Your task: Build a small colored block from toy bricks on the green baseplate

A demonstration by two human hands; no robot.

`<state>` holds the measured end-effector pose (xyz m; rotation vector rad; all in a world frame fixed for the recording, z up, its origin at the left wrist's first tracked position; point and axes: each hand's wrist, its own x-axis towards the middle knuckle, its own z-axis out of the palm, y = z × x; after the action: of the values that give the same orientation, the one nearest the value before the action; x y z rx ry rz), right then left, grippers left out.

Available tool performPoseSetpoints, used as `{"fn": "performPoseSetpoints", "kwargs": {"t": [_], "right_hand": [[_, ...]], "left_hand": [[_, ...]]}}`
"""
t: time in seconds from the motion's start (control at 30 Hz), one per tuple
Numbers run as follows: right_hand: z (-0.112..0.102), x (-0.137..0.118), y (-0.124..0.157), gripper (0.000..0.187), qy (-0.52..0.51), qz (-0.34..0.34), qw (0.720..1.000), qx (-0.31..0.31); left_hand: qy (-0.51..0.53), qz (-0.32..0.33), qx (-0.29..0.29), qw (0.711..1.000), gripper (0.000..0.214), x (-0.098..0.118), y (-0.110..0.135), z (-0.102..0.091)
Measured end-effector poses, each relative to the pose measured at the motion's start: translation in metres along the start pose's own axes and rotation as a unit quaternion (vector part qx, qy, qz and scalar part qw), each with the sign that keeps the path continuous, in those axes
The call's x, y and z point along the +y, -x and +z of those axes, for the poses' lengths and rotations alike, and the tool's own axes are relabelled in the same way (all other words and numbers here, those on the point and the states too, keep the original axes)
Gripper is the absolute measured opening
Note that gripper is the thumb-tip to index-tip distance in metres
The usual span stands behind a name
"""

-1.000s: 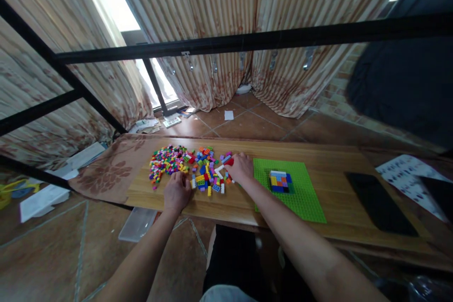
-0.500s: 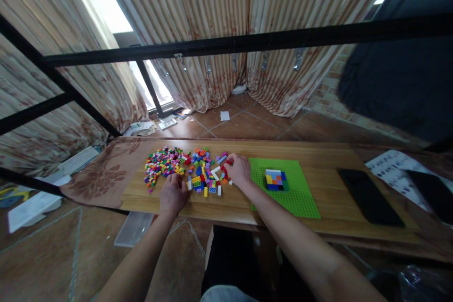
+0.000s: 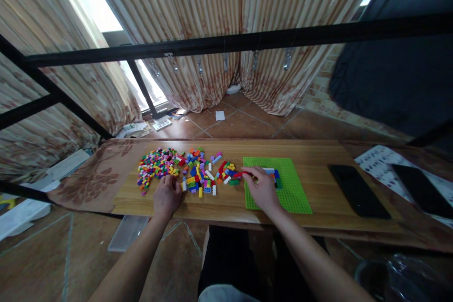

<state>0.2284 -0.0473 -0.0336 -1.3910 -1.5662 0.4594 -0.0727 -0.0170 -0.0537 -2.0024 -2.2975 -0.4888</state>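
A heap of small coloured bricks (image 3: 184, 169) is spread over the left half of a wooden board (image 3: 226, 203). My left hand (image 3: 167, 194) rests on the board at the heap's near edge, fingers curled; nothing shows in them. My right hand (image 3: 261, 187) is over the left part of a green baseplate (image 3: 290, 193), pinching a small red brick (image 3: 247, 174) at its fingertips. Just beyond that hand a low block of joined bricks (image 3: 273, 174) in blue, orange and white sits on the baseplate, partly hidden.
A black phone (image 3: 356, 190) lies on the board to the right, a second dark device (image 3: 421, 188) and printed paper (image 3: 375, 159) further right. A black metal bar (image 3: 247, 40) crosses overhead. Patterned cloth (image 3: 88, 179) covers the left end. A clear tub (image 3: 127, 232) lies on the floor.
My right hand left the brick heap and moved right onto the green baseplate with a red brick. The left hand stayed at the heap's edge. The view drifted left.
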Motion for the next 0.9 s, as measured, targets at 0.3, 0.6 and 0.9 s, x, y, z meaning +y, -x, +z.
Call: {"fn": "performPoseSetpoints", "kwargs": {"t": [0.3, 0.6, 0.9], "right_hand": [[-0.064, 0.058, 0.016, 0.027, 0.108, 0.025, 0.993, 0.048], [-0.067, 0.075, 0.007, 0.022, 0.126, -0.003, 0.991, 0.048], [-0.064, 0.085, 0.007, 0.023, 0.087, 0.010, 0.994, 0.067]], "left_hand": [[-0.008, 0.001, -0.007, 1.000, 0.016, 0.001, 0.000, -0.001], [0.006, 0.000, 0.000, 1.000, 0.017, 0.002, 0.000, -0.002], [-0.007, 0.001, -0.007, 1.000, 0.017, 0.002, 0.000, -0.002]]}}
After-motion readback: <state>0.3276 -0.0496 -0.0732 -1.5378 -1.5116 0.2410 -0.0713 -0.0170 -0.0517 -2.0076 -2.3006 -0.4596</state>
